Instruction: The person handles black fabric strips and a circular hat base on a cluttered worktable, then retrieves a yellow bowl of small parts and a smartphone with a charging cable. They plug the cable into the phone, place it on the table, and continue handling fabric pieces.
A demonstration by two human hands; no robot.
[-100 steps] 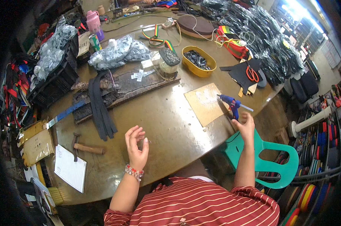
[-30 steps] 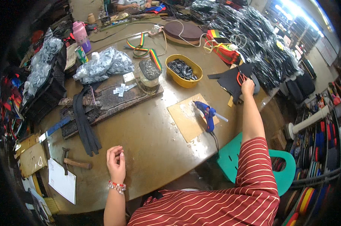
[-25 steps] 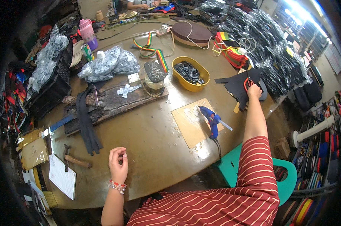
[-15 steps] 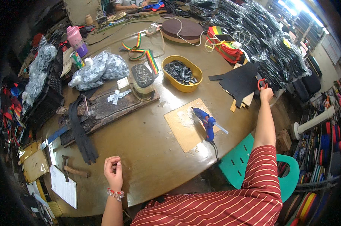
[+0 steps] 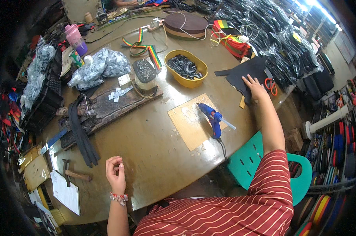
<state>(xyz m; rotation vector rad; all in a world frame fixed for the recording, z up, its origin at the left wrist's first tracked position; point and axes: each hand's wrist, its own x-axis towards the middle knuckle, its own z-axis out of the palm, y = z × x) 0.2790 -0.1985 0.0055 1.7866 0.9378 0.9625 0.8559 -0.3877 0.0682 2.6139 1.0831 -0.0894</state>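
Observation:
My right hand (image 5: 257,89) lies with spread fingers on a black sheet of material (image 5: 246,74) at the right side of the table. Just right of that hand, scissors (image 5: 270,84) with orange-red handles rest by the sheet's edge, untouched. My left hand (image 5: 115,173) is at the near table edge, its fingers loosely curled and the thumb a little apart, with nothing seen in it. Between the hands, a blue glue gun (image 5: 214,120) with a clear glue stick lies on a tan board (image 5: 185,129) spotted with dried glue.
A yellow tub (image 5: 199,80) of black buckles stands mid-table beside a clear container (image 5: 144,74) of small metal pieces. Left are a dark wooden plank (image 5: 119,104), black straps (image 5: 79,133), a hammer (image 5: 77,175) and a notepad (image 5: 67,196). A green chair (image 5: 241,161) stands near right.
My right hand has let go of the scissors and moved left onto the black sheet, its fingers now spread. The left hand stays nearly where it was. The whole view has shifted slightly.

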